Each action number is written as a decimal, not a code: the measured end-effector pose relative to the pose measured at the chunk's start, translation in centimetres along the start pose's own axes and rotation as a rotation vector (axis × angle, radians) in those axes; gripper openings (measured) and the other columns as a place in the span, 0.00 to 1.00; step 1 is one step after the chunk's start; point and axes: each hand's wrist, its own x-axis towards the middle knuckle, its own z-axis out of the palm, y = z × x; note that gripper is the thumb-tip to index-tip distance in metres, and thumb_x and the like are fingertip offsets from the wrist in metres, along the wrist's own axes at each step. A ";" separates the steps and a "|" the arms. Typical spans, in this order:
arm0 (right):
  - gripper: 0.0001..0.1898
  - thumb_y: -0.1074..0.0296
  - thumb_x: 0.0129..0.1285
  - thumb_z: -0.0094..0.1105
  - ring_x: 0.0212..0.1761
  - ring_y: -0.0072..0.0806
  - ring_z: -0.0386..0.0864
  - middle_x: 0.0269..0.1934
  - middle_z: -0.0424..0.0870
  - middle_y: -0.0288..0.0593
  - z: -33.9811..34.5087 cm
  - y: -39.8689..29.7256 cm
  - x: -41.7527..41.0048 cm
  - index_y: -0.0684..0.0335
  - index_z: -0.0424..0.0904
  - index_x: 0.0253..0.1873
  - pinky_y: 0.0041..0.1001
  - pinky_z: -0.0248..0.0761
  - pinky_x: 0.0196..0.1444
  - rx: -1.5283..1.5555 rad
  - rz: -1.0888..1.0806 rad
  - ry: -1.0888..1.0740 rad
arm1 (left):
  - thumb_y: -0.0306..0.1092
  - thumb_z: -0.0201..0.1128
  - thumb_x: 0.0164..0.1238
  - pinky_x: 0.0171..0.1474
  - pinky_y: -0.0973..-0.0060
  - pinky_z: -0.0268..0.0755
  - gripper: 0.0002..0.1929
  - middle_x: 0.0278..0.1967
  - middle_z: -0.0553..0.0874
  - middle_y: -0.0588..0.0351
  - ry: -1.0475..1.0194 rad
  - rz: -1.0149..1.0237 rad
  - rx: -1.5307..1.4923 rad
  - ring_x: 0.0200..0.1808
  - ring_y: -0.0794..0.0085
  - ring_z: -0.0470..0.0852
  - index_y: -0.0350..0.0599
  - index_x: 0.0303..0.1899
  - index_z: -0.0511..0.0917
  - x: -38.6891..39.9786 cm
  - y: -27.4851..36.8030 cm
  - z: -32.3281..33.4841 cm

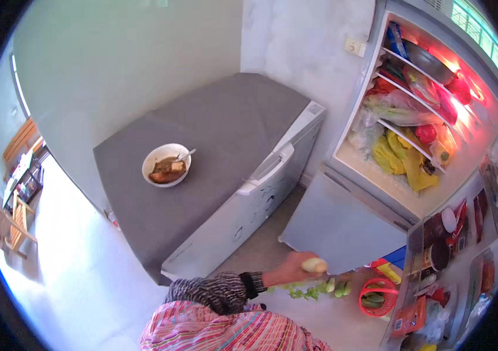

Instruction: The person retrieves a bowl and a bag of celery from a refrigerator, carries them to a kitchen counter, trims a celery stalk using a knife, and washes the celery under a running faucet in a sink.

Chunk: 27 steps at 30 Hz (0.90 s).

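My left hand (pixel 290 268), in a dark knitted sleeve with a black cuff, is closed around a pale, peeled-looking vegetable (pixel 314 265); its exact kind cannot be told. It is held in front of the lower grey door of the fridge (pixel 345 223). Below it on the floor lie leafy greens (pixel 306 291) and small green vegetables (pixel 340 288). A red plastic basket (pixel 365 308) with green vegetables stands to their right. My right hand is out of view. The upper fridge compartment stands open, with yellow plastic bags (pixel 391 155), other bagged food and a metal pan (pixel 426 61) on its shelves.
A chest freezer under a grey cover (pixel 213 118) stands ahead, bearing a white bowl (pixel 148 169) of food with a spoon. The fridge's open door (pixel 415 254), its racks loaded, reaches in at the right. Wooden chairs (pixel 19 219) stand far left. A wall socket (pixel 354 46) is beside the fridge.
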 end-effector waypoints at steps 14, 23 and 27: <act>0.19 0.55 0.63 0.47 0.50 0.33 0.71 0.49 0.75 0.40 9.1 1.1 -10.1 0.58 0.68 0.54 0.40 0.63 0.53 0.798 0.469 -0.448 | 0.23 0.64 0.52 0.28 0.79 0.71 0.08 0.24 0.77 0.59 0.607 -0.270 -0.477 0.24 0.77 0.77 0.40 0.30 0.72 -3.0 -0.9 -11.9; 0.18 0.48 0.62 0.47 0.46 0.31 0.73 0.45 0.77 0.37 29.8 -9.8 -13.6 0.52 0.70 0.51 0.38 0.65 0.46 1.130 0.544 -1.173 | 0.22 0.65 0.47 0.30 0.82 0.69 0.06 0.23 0.77 0.62 0.593 -0.241 -0.236 0.25 0.81 0.74 0.37 0.27 0.75 -8.2 -0.3 -18.2; 0.21 0.41 0.59 0.47 0.38 0.27 0.71 0.33 0.74 0.33 35.7 -15.0 -12.1 0.50 0.69 0.47 0.31 0.64 0.37 0.782 0.562 -1.029 | 0.22 0.65 0.47 0.31 0.80 0.70 0.07 0.24 0.77 0.60 0.585 -0.290 -0.194 0.26 0.79 0.75 0.37 0.28 0.74 -8.4 -0.3 -17.8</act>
